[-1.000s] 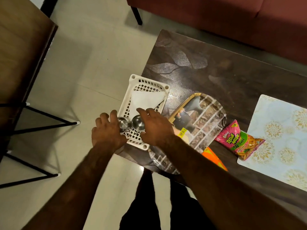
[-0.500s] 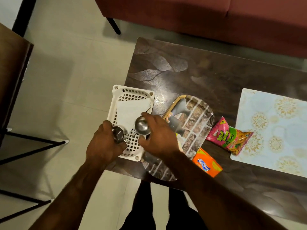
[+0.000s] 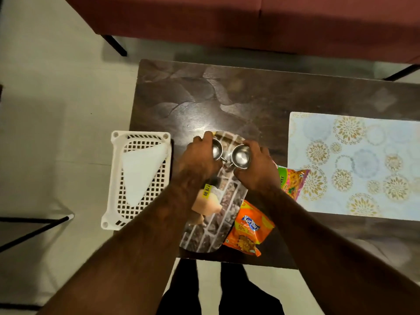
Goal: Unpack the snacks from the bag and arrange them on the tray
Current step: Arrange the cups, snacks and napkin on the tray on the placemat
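Observation:
My left hand point(image 3: 197, 159) grips a small steel cup point(image 3: 217, 149), and my right hand point(image 3: 254, 169) grips a second steel cup point(image 3: 240, 156). Both cups are held side by side over the far end of the printed tray point(image 3: 218, 214), which shows a brick-wall picture and a yellow price sticker. An orange snack packet point(image 3: 247, 230) lies against the tray's right edge. A pink and green snack packet point(image 3: 293, 180) lies to the right, partly hidden by my right hand.
A white plastic basket point(image 3: 118, 178) with a white sheet inside overhangs the dark table's point(image 3: 227, 98) left edge. A floral placemat point(image 3: 354, 164) covers the table's right side. A red sofa point(image 3: 227, 21) stands behind, and black metal legs point(image 3: 34, 228) stand at left.
Both hands lifted the two steel cups out of the white basket and carried them right, to above the tray. The camera view has shifted as well.

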`<state>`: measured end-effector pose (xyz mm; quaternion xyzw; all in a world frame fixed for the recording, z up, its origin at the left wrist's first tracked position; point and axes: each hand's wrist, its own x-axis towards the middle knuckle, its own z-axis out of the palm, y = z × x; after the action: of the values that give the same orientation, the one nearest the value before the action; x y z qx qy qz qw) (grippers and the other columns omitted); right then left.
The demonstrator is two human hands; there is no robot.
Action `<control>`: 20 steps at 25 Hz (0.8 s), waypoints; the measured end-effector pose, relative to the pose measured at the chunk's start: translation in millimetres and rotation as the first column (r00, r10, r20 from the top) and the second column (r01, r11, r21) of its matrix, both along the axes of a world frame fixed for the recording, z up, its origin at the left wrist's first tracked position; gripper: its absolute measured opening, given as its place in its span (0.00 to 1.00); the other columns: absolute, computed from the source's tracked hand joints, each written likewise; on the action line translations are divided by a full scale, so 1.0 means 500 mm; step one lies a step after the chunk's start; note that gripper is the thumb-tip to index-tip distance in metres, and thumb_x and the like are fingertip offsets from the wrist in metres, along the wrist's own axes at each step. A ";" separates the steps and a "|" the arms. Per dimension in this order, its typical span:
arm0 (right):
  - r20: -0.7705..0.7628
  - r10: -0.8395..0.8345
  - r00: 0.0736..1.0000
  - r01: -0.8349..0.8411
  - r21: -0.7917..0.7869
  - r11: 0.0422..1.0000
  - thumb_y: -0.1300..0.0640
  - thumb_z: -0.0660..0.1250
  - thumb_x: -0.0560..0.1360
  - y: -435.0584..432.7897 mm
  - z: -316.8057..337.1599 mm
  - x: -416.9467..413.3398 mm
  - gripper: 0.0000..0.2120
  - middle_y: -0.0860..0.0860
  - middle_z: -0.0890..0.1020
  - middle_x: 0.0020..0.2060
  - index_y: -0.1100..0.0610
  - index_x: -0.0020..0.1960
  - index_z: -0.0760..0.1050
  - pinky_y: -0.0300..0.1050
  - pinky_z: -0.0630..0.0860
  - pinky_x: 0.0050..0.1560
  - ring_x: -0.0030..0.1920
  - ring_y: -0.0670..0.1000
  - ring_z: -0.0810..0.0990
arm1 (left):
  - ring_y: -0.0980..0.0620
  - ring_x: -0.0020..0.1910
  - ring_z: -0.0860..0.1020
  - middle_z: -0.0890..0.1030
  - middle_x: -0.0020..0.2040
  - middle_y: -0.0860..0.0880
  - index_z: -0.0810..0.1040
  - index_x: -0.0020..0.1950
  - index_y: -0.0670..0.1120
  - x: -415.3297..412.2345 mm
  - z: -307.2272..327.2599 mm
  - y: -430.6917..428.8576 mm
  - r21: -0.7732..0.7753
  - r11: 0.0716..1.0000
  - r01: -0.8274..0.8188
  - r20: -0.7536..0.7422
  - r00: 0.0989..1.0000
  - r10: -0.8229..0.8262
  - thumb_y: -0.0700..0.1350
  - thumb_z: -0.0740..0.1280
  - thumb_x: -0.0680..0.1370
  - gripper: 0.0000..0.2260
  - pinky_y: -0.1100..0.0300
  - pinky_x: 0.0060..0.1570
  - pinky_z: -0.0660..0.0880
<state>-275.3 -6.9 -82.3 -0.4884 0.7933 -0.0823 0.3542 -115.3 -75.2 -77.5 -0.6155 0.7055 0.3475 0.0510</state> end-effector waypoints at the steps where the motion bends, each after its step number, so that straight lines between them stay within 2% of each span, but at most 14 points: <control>1: 0.015 0.015 1.000 -0.015 -0.001 1.000 0.50 0.77 0.69 -0.002 -0.004 -0.008 0.37 0.57 0.76 0.67 0.47 0.76 0.68 0.55 0.80 0.59 0.65 0.63 0.80 | 0.37 0.58 0.77 0.75 0.61 0.41 0.65 0.69 0.48 -0.007 -0.009 -0.004 0.009 1.000 0.006 0.010 1.000 -0.006 0.52 0.75 0.70 0.31 0.45 0.53 0.78; 7: 0.023 0.079 0.997 -0.079 0.019 0.997 0.52 0.76 0.70 -0.007 -0.020 -0.018 0.38 0.53 0.74 0.69 0.44 0.77 0.65 0.56 0.82 0.58 0.67 0.61 0.80 | 0.36 0.58 0.76 0.72 0.63 0.40 0.65 0.70 0.47 -0.027 -0.028 -0.010 -0.026 0.999 0.027 0.020 0.999 -0.026 0.50 0.75 0.71 0.32 0.43 0.54 0.77; 11: -0.070 0.142 0.987 -0.140 0.031 0.990 0.53 0.75 0.69 -0.010 -0.022 -0.027 0.40 0.54 0.74 0.67 0.46 0.78 0.66 0.56 0.80 0.61 0.68 0.60 0.75 | 0.38 0.61 0.76 0.69 0.67 0.41 0.62 0.76 0.51 -0.018 -0.032 -0.006 -0.017 1.000 -0.004 -0.044 0.999 0.003 0.49 0.76 0.70 0.38 0.42 0.57 0.78; 15: -0.069 0.207 0.976 -0.201 0.084 0.976 0.53 0.76 0.69 -0.020 -0.025 -0.035 0.41 0.55 0.73 0.67 0.47 0.79 0.65 0.56 0.78 0.62 0.69 0.62 0.72 | 0.41 0.64 0.73 0.67 0.69 0.42 0.57 0.78 0.52 0.015 -0.021 0.013 -0.011 0.997 -0.081 -0.122 0.989 0.079 0.48 0.77 0.68 0.44 0.49 0.58 0.76; 17: -0.072 0.237 0.969 -0.228 0.115 0.967 0.53 0.76 0.68 -0.023 -0.021 -0.034 0.42 0.55 0.73 0.67 0.46 0.79 0.64 0.56 0.77 0.61 0.69 0.62 0.72 | 0.43 0.64 0.72 0.68 0.67 0.43 0.60 0.75 0.50 0.036 -0.003 0.042 -0.053 0.992 -0.119 -0.110 0.988 0.113 0.44 0.75 0.66 0.41 0.51 0.59 0.75; 19: -0.143 0.237 0.961 -0.223 0.105 0.969 0.54 0.78 0.66 -0.023 -0.012 -0.032 0.42 0.56 0.73 0.66 0.46 0.77 0.66 0.57 0.77 0.61 0.67 0.62 0.73 | 0.46 0.62 0.74 0.70 0.65 0.46 0.63 0.70 0.52 0.052 0.019 0.089 -0.063 0.977 -0.206 -0.141 0.971 0.195 0.44 0.72 0.70 0.31 0.50 0.58 0.77; 20: -0.212 0.231 0.950 -0.224 0.055 0.973 0.56 0.78 0.65 -0.022 -0.006 -0.025 0.39 0.56 0.75 0.64 0.48 0.74 0.69 0.56 0.77 0.59 0.65 0.62 0.75 | 0.47 0.60 0.76 0.71 0.63 0.50 0.64 0.67 0.54 0.063 0.032 0.118 -0.012 0.961 -0.275 -0.185 0.945 0.269 0.45 0.70 0.73 0.25 0.48 0.54 0.79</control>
<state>-287.7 -18.1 -85.2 -0.5772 0.7668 0.0248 0.2798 -83.8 -15.9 -61.4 -0.6736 0.6220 0.3926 -0.0733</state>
